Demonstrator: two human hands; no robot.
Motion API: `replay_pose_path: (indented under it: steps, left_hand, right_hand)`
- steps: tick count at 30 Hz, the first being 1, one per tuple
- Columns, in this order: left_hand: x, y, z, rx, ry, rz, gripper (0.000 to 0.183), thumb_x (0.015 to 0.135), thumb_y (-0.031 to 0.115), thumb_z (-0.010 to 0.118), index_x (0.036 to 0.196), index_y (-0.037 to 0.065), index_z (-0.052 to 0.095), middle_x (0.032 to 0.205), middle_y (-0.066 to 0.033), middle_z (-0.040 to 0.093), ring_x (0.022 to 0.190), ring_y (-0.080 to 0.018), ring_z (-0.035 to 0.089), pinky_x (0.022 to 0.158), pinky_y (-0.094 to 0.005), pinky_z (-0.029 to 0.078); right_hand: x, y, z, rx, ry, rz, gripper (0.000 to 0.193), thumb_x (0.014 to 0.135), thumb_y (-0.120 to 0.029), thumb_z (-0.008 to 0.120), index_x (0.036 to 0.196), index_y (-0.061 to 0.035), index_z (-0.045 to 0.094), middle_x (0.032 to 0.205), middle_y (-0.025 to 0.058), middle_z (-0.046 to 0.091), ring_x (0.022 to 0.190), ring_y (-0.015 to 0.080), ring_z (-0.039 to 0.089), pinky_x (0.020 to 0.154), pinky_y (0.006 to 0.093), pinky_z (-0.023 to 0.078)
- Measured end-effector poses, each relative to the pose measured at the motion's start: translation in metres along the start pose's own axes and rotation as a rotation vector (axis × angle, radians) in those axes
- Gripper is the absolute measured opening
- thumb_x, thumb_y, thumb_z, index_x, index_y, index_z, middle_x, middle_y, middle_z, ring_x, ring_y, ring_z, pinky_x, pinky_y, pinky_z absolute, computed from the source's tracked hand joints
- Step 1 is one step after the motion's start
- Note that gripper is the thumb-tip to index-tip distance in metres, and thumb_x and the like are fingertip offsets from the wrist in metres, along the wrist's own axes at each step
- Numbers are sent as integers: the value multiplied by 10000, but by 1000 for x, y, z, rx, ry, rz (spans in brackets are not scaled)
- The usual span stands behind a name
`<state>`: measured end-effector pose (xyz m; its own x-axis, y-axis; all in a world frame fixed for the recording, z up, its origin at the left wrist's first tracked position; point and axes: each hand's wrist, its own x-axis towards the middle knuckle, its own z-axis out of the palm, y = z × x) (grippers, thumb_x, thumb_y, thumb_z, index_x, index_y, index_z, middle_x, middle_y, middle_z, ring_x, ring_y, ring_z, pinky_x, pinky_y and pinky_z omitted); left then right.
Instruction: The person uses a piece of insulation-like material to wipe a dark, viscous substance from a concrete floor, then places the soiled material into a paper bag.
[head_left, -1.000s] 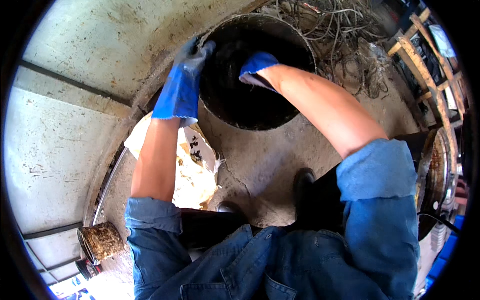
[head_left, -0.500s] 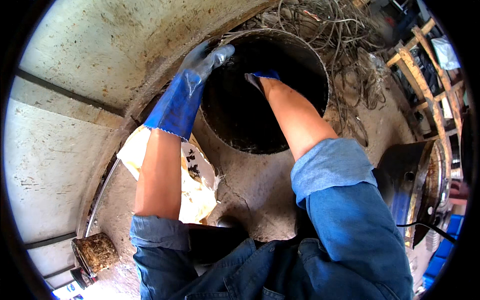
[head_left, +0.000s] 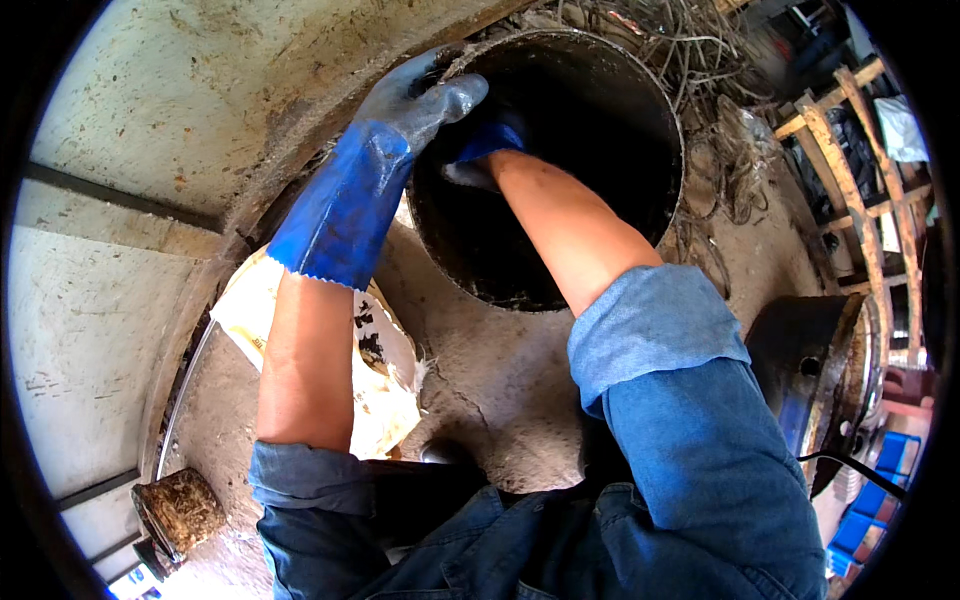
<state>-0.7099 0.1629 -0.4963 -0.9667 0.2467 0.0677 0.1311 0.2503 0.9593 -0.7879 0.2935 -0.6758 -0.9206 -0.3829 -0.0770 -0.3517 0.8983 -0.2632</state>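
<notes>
A large dark metal drum, open at the top, stands in front of me with its inside mostly in shadow. My left hand, in a blue glove with a grey palm and fingers, is closed on the drum's left rim, the thumb over the inner side. Down inside the drum is my right hand, in a similar glove. Only part of that glove shows; its fingers are lost in the dark, and whether they hold anything is hidden.
A pale sack lies beneath my left forearm. The big curved pale wall rises at left, with a rusty can by it. Tangled cables lie behind the drum. Another dark drum and a wooden frame are at right.
My right hand has shifted left inside the drum, nearer its left wall. My left hand stays at the rim. The drum appears slightly higher and farther right in view.
</notes>
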Motion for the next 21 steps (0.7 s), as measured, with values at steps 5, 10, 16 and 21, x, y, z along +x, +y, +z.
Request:
replay_pose_path:
  steps: [5,10,16,21]
  left_hand:
    - [-9,-7,-1,16,19,7,476,958,249,722,1381,60,612,1240,-40,669,1137,-168,572,1002,-330,461]
    - [-16,-10,-2,21,31,7,460,963,246,721,1370,60,619,1221,-33,674,1122,-150,573,986,-318,467]
    - [-23,-23,1,79,96,-20,435,969,242,719,1355,61,629,1197,-25,681,1101,-124,575,962,-304,475]
    - [-32,-2,-10,255,190,-80,421,959,267,684,1332,74,650,1166,-60,706,1039,-187,608,937,-347,489]
  right_hand:
    - [5,-5,24,155,457,-7,319,894,-306,655,1163,-140,701,1097,120,704,1002,291,636,885,412,514]
    - [1,-4,34,190,216,38,305,941,-286,613,1186,-120,686,1113,111,693,1009,272,623,908,394,503]
    - [-12,4,38,283,-160,-19,292,998,-262,562,1212,-95,668,1131,101,681,1018,248,608,935,373,490]
    - [14,-17,56,520,-88,-120,287,1045,-242,519,1235,-74,654,1147,92,671,1025,229,595,957,355,479]
